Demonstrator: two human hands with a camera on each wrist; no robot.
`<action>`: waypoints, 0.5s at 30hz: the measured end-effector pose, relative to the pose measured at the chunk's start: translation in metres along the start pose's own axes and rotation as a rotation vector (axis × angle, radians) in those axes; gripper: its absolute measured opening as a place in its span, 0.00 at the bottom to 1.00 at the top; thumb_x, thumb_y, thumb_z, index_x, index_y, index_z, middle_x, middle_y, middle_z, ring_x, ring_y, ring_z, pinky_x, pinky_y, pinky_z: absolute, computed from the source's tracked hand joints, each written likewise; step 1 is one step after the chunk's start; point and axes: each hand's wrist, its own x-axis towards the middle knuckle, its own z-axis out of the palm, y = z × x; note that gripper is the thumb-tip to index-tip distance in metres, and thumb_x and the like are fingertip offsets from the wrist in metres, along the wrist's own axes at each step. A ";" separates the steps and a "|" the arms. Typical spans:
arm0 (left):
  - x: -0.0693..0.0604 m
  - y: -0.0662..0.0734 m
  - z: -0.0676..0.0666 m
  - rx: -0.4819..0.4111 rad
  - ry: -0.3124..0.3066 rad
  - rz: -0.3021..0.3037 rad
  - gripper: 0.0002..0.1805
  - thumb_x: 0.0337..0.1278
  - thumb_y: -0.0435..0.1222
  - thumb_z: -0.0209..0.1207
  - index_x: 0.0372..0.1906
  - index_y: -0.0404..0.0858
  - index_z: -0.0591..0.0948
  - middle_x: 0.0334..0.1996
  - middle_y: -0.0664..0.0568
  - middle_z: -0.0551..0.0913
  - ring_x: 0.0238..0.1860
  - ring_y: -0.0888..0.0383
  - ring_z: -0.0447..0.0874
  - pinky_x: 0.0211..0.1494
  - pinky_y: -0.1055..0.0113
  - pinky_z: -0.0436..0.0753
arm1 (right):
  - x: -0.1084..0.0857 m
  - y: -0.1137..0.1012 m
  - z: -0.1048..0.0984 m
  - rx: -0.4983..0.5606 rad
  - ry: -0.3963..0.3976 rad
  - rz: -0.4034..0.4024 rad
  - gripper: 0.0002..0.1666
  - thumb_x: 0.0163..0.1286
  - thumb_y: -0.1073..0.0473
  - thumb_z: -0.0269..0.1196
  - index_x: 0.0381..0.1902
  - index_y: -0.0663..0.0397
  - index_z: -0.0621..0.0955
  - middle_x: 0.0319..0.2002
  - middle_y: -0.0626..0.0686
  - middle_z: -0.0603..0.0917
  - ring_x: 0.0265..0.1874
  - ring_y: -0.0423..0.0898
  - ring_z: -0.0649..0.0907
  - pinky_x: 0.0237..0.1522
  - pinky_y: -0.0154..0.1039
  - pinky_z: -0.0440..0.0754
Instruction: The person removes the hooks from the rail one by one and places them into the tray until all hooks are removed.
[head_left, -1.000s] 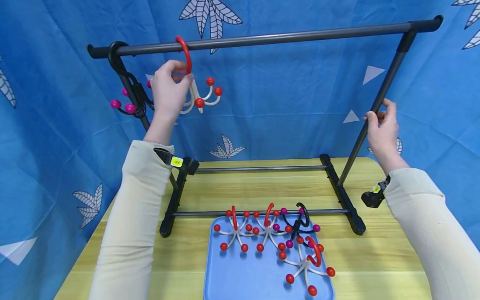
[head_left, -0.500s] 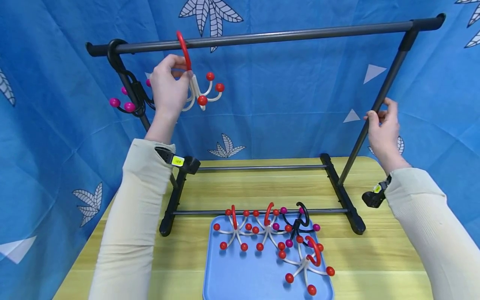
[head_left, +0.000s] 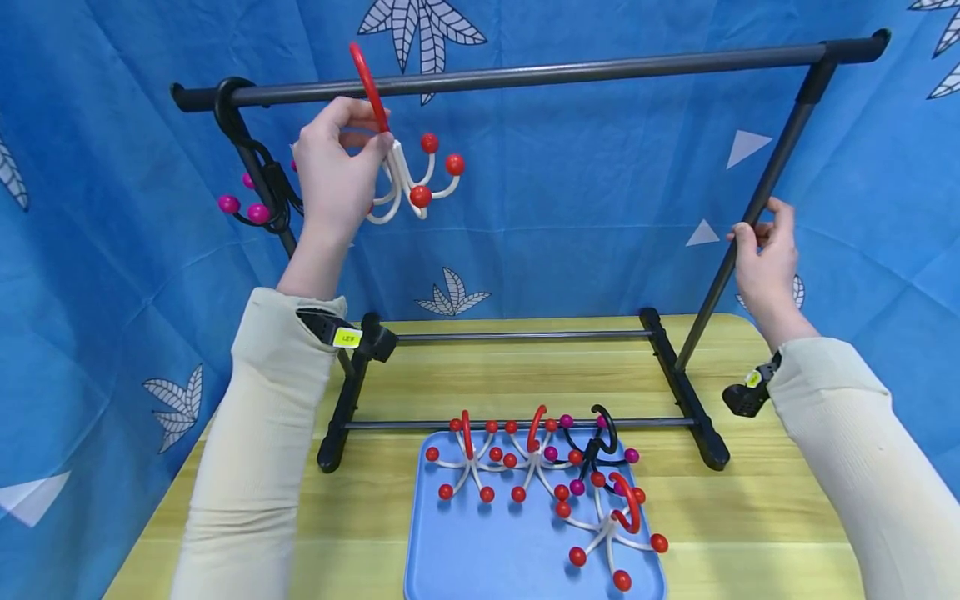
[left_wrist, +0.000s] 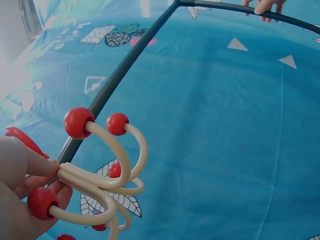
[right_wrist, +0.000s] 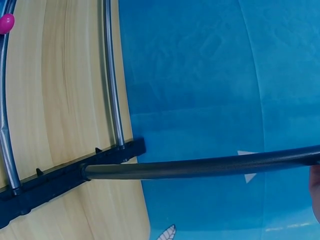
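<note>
In the head view my left hand (head_left: 337, 162) pinches a hook hanger (head_left: 401, 162) at the base of its red hook. Its cream curved arms end in red balls. The hook rises in front of the black rack's top bar (head_left: 600, 70), its top above the bar; whether it still loops over is unclear. The left wrist view shows the hanger's arms (left_wrist: 85, 179) beside the thumb. My right hand (head_left: 768, 258) holds the rack's right post (head_left: 780, 162), thumb against it. Only a sliver of that hand (right_wrist: 315, 192) shows in the right wrist view.
A black hanger (head_left: 277, 183) with magenta balls hangs at the bar's left end, partly behind my left hand. Several more hangers lie on a blue tray (head_left: 480, 567) on the wooden table (head_left: 750, 517). Blue patterned cloth (head_left: 570, 208) backs the rack.
My left hand has raised the red-hooked hanger and shifted it slightly right, so the hook's top stands higher above the bar. The right hand keeps its place on the post.
</note>
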 end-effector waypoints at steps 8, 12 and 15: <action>-0.025 -0.005 -0.004 -0.024 -0.043 0.084 0.14 0.55 0.38 0.59 0.46 0.38 0.79 0.44 0.51 0.82 0.42 0.60 0.79 0.47 0.68 0.78 | 0.000 0.000 0.000 0.008 -0.001 0.011 0.25 0.72 0.49 0.42 0.65 0.32 0.53 0.37 0.34 0.67 0.48 0.37 0.74 0.61 0.43 0.66; -0.043 -0.010 -0.004 -0.089 -0.080 0.085 0.14 0.53 0.37 0.61 0.46 0.37 0.80 0.42 0.48 0.83 0.41 0.59 0.80 0.46 0.67 0.79 | 0.000 0.000 -0.001 0.016 -0.007 0.014 0.26 0.72 0.50 0.42 0.66 0.33 0.53 0.38 0.34 0.67 0.48 0.36 0.74 0.62 0.43 0.65; -0.056 -0.013 -0.003 -0.136 -0.106 0.083 0.13 0.53 0.36 0.61 0.45 0.37 0.80 0.40 0.47 0.83 0.40 0.59 0.81 0.45 0.67 0.79 | 0.000 0.000 -0.003 0.007 -0.012 0.012 0.27 0.72 0.49 0.42 0.66 0.34 0.53 0.38 0.33 0.66 0.43 0.31 0.74 0.58 0.38 0.67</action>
